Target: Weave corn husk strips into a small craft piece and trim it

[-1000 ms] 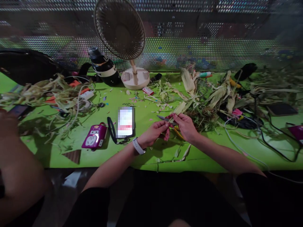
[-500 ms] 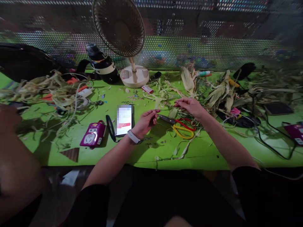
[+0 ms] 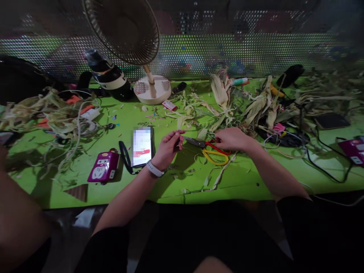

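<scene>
My left hand (image 3: 170, 147), with a white band on the wrist, pinches a narrow pale strip of corn husk (image 3: 180, 123) between thumb and fingers; the strip sticks up above the fingertips. Scissors (image 3: 215, 157) with one red and one yellow handle lie on the green tabletop, blades pointing left toward my left hand. My right hand (image 3: 233, 139) is low over them, its curled fingers closed at the red handle; the fingertips are partly hidden. Husk scraps (image 3: 202, 134) lie between my hands, and a twisted husk cord (image 3: 219, 176) lies below the scissors.
A lit phone (image 3: 143, 146) and a purple power adapter (image 3: 104, 167) lie left of my hands. Behind stand a fan (image 3: 152, 89) and a black bottle (image 3: 113, 81). Husk piles (image 3: 260, 102) and cables spread right. At the far left is another person's arm (image 3: 19, 212).
My right hand has come down from above the husk scraps to the scissors' red handle, its fingers curling in. My left hand keeps its pinch. The view has shifted slightly right.
</scene>
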`<state>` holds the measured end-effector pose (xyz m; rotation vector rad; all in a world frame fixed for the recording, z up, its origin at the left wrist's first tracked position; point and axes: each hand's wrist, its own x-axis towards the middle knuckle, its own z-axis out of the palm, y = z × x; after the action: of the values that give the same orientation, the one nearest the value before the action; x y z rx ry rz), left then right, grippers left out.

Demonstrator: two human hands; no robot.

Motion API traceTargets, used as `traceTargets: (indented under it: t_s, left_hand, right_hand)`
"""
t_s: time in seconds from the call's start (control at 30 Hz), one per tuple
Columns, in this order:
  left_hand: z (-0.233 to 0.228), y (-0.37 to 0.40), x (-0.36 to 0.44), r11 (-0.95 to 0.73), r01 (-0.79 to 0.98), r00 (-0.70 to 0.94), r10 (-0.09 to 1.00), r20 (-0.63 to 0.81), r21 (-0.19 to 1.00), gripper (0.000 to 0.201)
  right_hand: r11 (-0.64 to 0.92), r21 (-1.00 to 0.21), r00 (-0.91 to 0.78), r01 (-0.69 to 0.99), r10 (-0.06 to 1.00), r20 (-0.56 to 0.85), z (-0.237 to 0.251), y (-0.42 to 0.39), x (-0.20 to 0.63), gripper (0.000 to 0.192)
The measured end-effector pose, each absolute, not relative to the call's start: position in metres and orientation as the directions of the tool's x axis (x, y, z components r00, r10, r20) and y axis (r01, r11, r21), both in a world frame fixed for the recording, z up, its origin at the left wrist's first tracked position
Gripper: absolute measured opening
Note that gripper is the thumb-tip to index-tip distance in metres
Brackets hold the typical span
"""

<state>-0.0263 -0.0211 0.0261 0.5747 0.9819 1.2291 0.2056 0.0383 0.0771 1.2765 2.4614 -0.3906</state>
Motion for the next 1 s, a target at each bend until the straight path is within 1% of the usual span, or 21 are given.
traceTargets:
  t_s: [0.03, 0.07, 0.1, 0.17, 0.23, 0.3, 0.33, 0.37, 0.43, 0.5, 0.63, 0.77, 0.87, 1.0]
  left_hand:
    - [0.027, -0.021, -0.026, 0.272, -0.504, 0.017, 0.952, -0.306, 0.820, 0.018]
    - [0.028, -0.022, -0.026, 0.271, -0.503, 0.008, 0.951, -0.308, 0.821, 0.018]
    - [0.029, -0.022, -0.025, 0.269, -0.504, 0.002, 0.950, -0.311, 0.821, 0.017]
    - [0.032, -0.022, -0.025, 0.270, -0.508, 0.001, 0.950, -0.312, 0.818, 0.016]
    - [0.035, -0.023, -0.025, 0.267, -0.515, 0.011, 0.952, -0.305, 0.815, 0.016]
    - [0.037, -0.023, -0.026, 0.257, -0.522, 0.018, 0.957, -0.290, 0.814, 0.016]
    - [0.038, -0.022, -0.027, 0.252, -0.526, 0.018, 0.958, -0.285, 0.812, 0.016]
    - [0.039, -0.022, -0.028, 0.245, -0.532, 0.013, 0.960, -0.281, 0.811, 0.016]
    - [0.042, -0.020, -0.031, 0.223, -0.546, -0.004, 0.963, -0.269, 0.808, 0.016]
    - [0.046, -0.018, -0.034, 0.188, -0.558, -0.025, 0.970, -0.243, 0.808, 0.015]
    - [0.059, -0.013, -0.037, 0.143, -0.559, -0.044, 0.978, -0.202, 0.817, 0.012]
    - [0.076, -0.006, -0.036, 0.093, -0.522, -0.045, 0.990, -0.137, 0.848, 0.008]
    - [0.088, 0.006, -0.031, 0.045, -0.506, -0.041, 0.996, -0.076, 0.861, 0.007]
    - [0.106, 0.027, -0.014, 0.011, -0.490, -0.030, 0.999, -0.030, 0.871, 0.008]
  right_hand:
    - [0.561, -0.103, -0.548, 0.822, 0.726, -0.416, 0.076, 0.040, 0.206, 0.018]
    - [0.560, -0.147, -0.566, 0.815, 0.716, -0.409, 0.076, 0.042, 0.208, 0.016]
    - [0.552, -0.219, -0.590, 0.804, 0.703, -0.396, 0.077, 0.045, 0.212, 0.015]
    - [0.507, -0.427, -0.653, 0.749, 0.674, -0.345, 0.084, 0.050, 0.222, 0.016]
    - [0.386, -0.647, -0.664, 0.658, 0.703, -0.255, 0.094, 0.053, 0.233, 0.017]
    - [0.228, -0.834, -0.609, 0.503, 0.778, -0.155, 0.101, 0.053, 0.239, 0.017]
    - [0.136, -0.905, -0.573, 0.404, 0.809, -0.134, 0.103, 0.053, 0.240, 0.017]
    - [0.040, -0.951, -0.542, 0.308, 0.828, -0.141, 0.104, 0.052, 0.239, 0.017]
    - [-0.129, -0.977, -0.515, 0.172, 0.833, -0.201, 0.105, 0.051, 0.236, 0.016]
    - [-0.197, -0.974, -0.493, 0.112, 0.840, -0.227, 0.107, 0.054, 0.232, 0.013]
    - [-0.121, -0.992, -0.432, 0.041, 0.893, -0.127, 0.128, 0.065, 0.225, 0.006]
    - [-0.001, -0.996, -0.478, 0.087, 0.877, -0.043, 0.164, 0.072, 0.218, 0.012]
    - [0.019, -0.988, -0.475, 0.152, 0.878, -0.056, 0.184, 0.071, 0.212, 0.015]
    - [0.000, -0.981, -0.462, 0.196, 0.882, -0.092, 0.193, 0.068, 0.200, 0.013]
